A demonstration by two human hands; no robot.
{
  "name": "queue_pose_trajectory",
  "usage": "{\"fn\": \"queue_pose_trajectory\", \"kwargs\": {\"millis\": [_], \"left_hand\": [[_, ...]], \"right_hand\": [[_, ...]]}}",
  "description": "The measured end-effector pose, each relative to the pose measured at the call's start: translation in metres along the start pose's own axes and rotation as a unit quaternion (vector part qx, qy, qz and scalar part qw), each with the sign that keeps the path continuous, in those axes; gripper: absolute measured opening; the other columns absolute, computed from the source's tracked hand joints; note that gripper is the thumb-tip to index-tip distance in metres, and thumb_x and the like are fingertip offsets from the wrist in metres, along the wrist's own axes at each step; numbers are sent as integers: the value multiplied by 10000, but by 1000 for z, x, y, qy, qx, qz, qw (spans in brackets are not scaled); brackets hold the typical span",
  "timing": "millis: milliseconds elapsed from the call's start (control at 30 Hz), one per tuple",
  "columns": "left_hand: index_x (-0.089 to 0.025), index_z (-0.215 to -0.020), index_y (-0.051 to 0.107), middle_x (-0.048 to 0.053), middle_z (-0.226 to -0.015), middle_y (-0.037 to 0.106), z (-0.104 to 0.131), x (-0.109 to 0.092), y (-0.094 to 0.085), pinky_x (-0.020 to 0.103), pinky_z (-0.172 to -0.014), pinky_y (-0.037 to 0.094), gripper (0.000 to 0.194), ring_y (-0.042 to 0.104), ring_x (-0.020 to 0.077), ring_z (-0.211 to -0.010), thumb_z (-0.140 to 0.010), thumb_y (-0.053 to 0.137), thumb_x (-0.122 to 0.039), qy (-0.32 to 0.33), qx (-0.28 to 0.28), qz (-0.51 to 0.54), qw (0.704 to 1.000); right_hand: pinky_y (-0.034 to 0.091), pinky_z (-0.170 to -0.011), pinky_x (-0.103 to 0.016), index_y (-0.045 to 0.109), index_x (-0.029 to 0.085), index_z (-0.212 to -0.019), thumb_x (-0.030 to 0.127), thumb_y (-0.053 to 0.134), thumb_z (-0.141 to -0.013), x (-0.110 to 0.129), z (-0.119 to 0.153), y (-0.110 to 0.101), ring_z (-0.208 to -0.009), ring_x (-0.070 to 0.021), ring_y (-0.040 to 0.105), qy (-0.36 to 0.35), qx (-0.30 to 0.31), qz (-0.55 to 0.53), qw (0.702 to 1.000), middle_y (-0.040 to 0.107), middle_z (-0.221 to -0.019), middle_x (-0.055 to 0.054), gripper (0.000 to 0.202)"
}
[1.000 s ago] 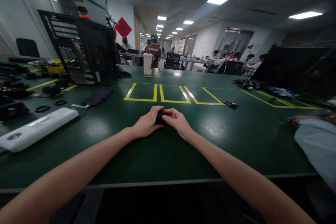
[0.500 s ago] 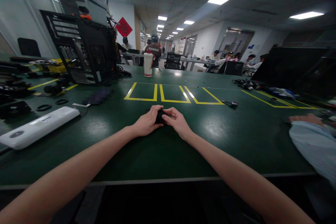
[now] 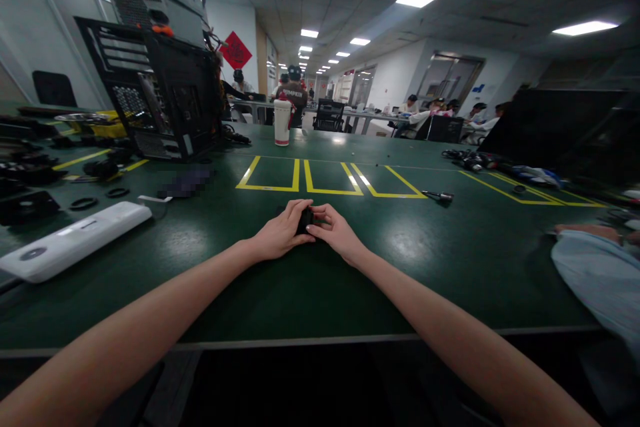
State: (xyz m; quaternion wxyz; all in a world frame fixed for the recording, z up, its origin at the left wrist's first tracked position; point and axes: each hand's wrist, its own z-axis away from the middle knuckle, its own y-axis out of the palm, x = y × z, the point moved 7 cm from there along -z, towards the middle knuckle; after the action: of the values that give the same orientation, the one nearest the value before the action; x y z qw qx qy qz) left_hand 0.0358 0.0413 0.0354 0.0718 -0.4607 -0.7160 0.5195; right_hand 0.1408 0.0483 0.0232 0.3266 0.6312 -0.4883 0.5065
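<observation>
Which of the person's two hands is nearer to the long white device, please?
The left hand: it is to the right of the long white device, apart from it. The right hand is farther right, beyond the left hand. Both hold a small black part.

The person's bare forearms (image 3: pixel 175 302) taper toward narrow wrists (image 3: pixel 249 251).

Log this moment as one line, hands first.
left hand: gripping small black part | right hand: pinching same part | ahead: yellow tape outlines, white tumbler | far right: co-worker's sleeve
</observation>
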Motion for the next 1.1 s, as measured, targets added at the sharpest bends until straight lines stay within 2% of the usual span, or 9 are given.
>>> {"fn": "queue_pose_trajectory", "kwargs": {"millis": [200,367,567,767,967,1100], "left_hand": [[-244,-1285,151,112,-1262,298,1,-1,0,446,-862,440,686,413,260,-1120,-747,535,-428,-1,-10,1,1000],[-238,-1283,156,112,-1263,301,1,0,0,443,-854,445,677,423,258,-1110,-751,534,-418,-10,-7,-4,1000],[-251,-1280,158,104,-1256,305,3,-1,0,445,-840,454,686,421,262,-1113,-741,548,-416,-7,-12,-1,1000],[-256,-1277,164,105,-1250,308,3,-2,0,452,-873,430,681,399,262,-1139,-739,551,-412,5,-26,1,1000],[-255,-1274,168,103,-1254,309,3,0,0,446,-861,439,670,410,258,-1128,-743,545,-411,-7,-25,1,1000],[-260,-1271,165,98,-1251,310,3,-1,0,441,-846,448,668,417,257,-1117,-742,543,-416,-9,-24,-1,1000]], "right_hand": [[448,-786,-346,521,225,-943,345,583,-702,-10,-2,-3,-872,-149,536,39,-17,-25,999,549,-897,-13,275],[414,-838,-365,535,211,-1014,349,563,-721,-15,-3,-4,-927,-164,522,48,-8,10,999,553,-988,-44,325],[392,-877,-343,542,201,-955,275,635,-663,-6,-1,-2,-923,-145,532,20,8,-12,1000,564,-932,-23,316],[409,-841,-353,557,212,-898,381,598,-681,-9,-3,-4,-875,-143,540,36,-25,-7,999,582,-878,-14,278],[401,-867,-358,552,185,-1015,380,585,-696,-16,-7,-3,-938,-166,533,54,-16,0,998,584,-1003,-58,375],[407,-867,-354,551,175,-984,313,623,-670,-10,-5,-1,-909,-157,544,47,-5,-10,999,583,-983,-50,351]]}}
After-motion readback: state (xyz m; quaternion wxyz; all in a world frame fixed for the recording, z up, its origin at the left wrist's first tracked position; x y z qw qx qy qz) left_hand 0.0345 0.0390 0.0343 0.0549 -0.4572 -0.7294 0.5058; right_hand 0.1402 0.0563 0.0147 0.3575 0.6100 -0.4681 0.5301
